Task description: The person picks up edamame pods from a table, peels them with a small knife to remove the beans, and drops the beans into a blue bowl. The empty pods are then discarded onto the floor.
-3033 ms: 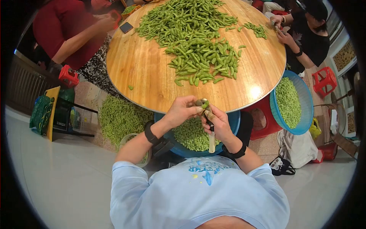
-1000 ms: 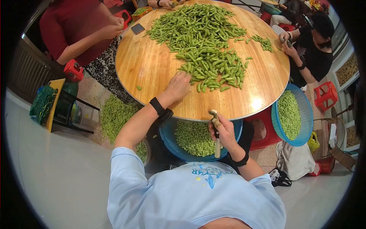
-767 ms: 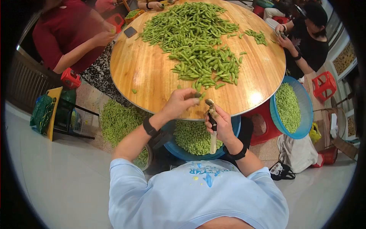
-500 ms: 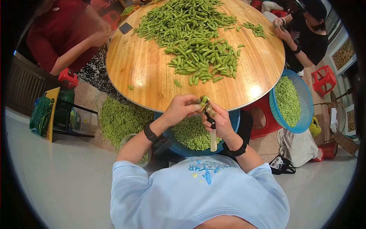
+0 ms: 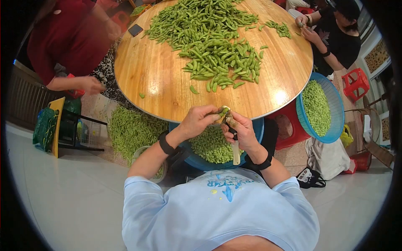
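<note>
Two hands raised together just past the near edge of the round wooden surface [image 5: 155, 71], above a round blue plastic basin [image 5: 258, 130].

Left hand [image 5: 197, 121]: closed, fingertips pinching a short green soybean pod [image 5: 223, 111]; black band on the wrist.

Right hand [image 5: 239, 131]: closed around a small knife with a pale handle [image 5: 236, 153]; handle end projecting downward out of the fist, blade largely hidden by the fingers, thumb up against the pod.

Short green soybean pod: held in the air between both hands, level with the surface edge and over the basin, touching neither.

Round blue plastic basin: below the surface edge, partly filled with green pods.

Large heap of green pods [image 5: 213, 46]: on the middle and far part of the surface, well apart from the hands. One loose pod [image 5: 194, 89] lying alone between heap and near edge.

Dark flat phone [image 5: 135, 30]: near the far left rim of the surface.

Second blue plastic basket [image 5: 300, 121]: to the right, lower than the surface, loaded with green pods.

Floor pile of green pods [image 5: 130, 129]: at left, beside the basin.

Co-worker in a red top at left, one hand [image 5: 90, 85] lowered beside the surface. Co-worker in a black top at far right, hands [image 5: 302, 21] at the rim.
</note>
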A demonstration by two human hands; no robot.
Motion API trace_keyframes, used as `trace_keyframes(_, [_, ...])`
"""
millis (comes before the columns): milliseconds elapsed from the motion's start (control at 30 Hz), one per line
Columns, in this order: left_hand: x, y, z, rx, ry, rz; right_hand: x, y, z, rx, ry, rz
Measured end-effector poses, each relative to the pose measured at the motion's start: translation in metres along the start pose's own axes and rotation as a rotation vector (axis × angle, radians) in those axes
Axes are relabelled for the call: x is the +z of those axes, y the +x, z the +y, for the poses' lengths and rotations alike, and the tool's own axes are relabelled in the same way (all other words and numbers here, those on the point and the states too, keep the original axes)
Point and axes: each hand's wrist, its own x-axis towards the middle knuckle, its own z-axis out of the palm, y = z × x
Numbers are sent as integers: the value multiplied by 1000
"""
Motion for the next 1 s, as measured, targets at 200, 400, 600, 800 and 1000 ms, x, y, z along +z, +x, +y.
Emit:
trace_keyframes(200, [-1, 4, -4, -215, -646, -134, -1, -3, -5, 117, 270, -46])
trace_keyframes(400, [8, 10, -3, -206, -314, -64, -1, -5, -5, 154, 480, 40])
trace_keyframes(600, [14, 1, 10, 579, 771, 179, 8, -6, -2, 159, 493, 88])
trace_keyframes(800, [17, -7, 7, -229, -273, 50, 10, -7, 8, 63, 220, 151])
trace_keyframes(1000, [30, -14, 11, -75, 215, 135, 3, -2, 13, -186, -543, 303])
